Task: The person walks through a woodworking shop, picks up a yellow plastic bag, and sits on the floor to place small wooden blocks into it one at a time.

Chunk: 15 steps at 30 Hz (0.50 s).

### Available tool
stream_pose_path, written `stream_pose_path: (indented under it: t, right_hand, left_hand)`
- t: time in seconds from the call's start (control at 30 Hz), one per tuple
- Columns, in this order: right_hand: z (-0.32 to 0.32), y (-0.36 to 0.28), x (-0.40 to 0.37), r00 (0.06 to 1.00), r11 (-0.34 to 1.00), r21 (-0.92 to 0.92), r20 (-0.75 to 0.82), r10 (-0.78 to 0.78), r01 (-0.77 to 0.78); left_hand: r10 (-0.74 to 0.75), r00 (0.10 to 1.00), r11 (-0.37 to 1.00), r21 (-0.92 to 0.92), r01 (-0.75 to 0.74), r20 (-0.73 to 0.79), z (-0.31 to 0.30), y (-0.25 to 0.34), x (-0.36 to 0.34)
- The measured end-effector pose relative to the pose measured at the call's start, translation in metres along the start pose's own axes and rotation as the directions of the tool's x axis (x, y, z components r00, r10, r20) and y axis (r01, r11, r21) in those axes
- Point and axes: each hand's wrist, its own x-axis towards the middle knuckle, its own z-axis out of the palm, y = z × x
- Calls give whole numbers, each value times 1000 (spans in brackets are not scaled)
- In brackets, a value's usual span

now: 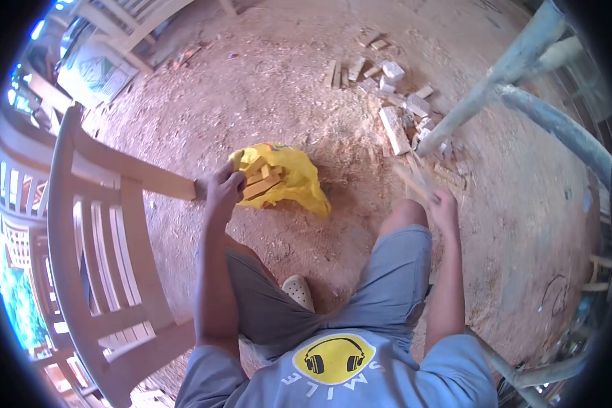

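Note:
My left hand (228,182) is closed on the near left rim of a yellow plastic bag (306,187), which stands on the ground with its mouth open. Inside it lie several small wood pieces (262,179). Beyond my right knee, my right hand (443,208) has its fingers wrapped round a thin wooden strip (413,181), slightly smeared by motion, pointing away toward the pile of wood offcuts (394,126). The offcuts are pale blocks and strips, scattered loosely on the ground.
A wooden chair frame (109,258) with slats stands close on my left, more slatted furniture (20,170) behind it. Round poles (503,75) rise at the right, one footed near the offcuts. A white sack (98,68) sits at the far left. Sawdust covers the dirt floor (251,88).

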Motion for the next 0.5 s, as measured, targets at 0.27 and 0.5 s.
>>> stream_pose_path:
  t: [0.27, 0.5]
  right_hand:
    - [165, -213, 5, 698, 719, 144, 173, -695, 680]
    - [111, -90, 73, 997, 984, 165, 24, -74, 69]
  left_hand:
    - [236, 972, 958, 163, -234, 7, 8, -2, -44]
    - [-35, 966, 984, -178, -11, -254, -10, 4, -75]
